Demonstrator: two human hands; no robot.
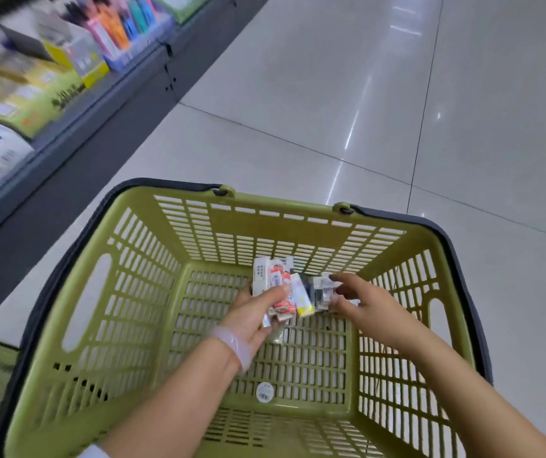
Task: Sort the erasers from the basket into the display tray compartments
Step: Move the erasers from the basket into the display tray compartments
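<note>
Left hand (pixel 254 312), inside the green basket (pixel 106 325): fingers curled round a bunch of packaged erasers (pixel 273 289) — white and red packs, number unclear. Just right, one yellow-white eraser (pixel 302 300) lies on the basket floor. Right hand (pixel 361 300): fingertips pinching a dark pack (pixel 323 289) — contents unclear.
</note>
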